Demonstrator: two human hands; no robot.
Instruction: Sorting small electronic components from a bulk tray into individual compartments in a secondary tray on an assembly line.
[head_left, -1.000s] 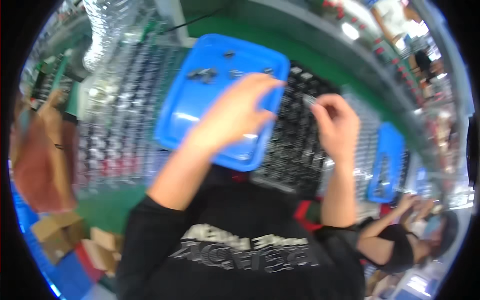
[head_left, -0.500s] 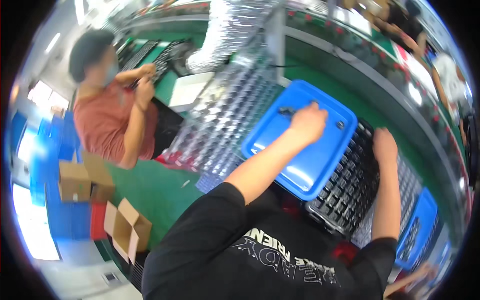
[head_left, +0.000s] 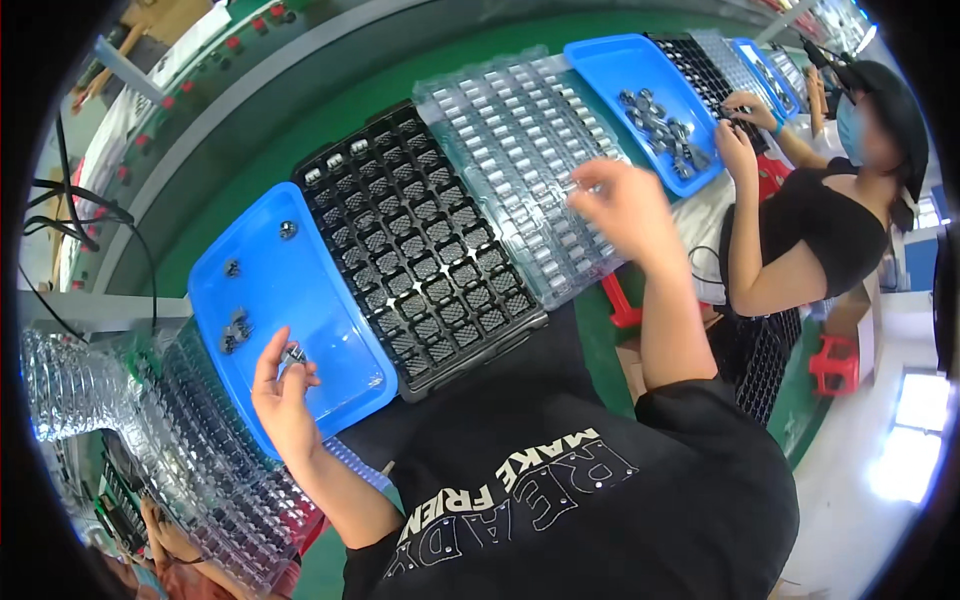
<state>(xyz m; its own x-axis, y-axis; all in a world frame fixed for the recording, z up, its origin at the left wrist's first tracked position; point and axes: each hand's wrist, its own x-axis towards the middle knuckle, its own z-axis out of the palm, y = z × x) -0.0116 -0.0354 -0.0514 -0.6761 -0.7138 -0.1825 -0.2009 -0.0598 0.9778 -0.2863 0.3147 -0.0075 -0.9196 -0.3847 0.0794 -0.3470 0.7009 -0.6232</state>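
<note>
With the blue tray point(head_left: 290, 290) beneath my left hand point(head_left: 286, 392), its thumb and fingertips pinched a small shiny part point(head_left: 295, 353) — probably light, stiff and slick, best held by its sides — but partly hid it, and I couldn't tell whether my right hand point(head_left: 625, 207), fingers bent, gripped anything.

Your left hand point(head_left: 287, 398) pinches a part point(head_left: 295, 353) over the left bin point(head_left: 285, 285). Your right hand point(head_left: 634, 218) is over the clear tray point(head_left: 505, 135), its grip unclear. The black tray point(head_left: 415, 240) lies between left bin and clear tray.
</note>
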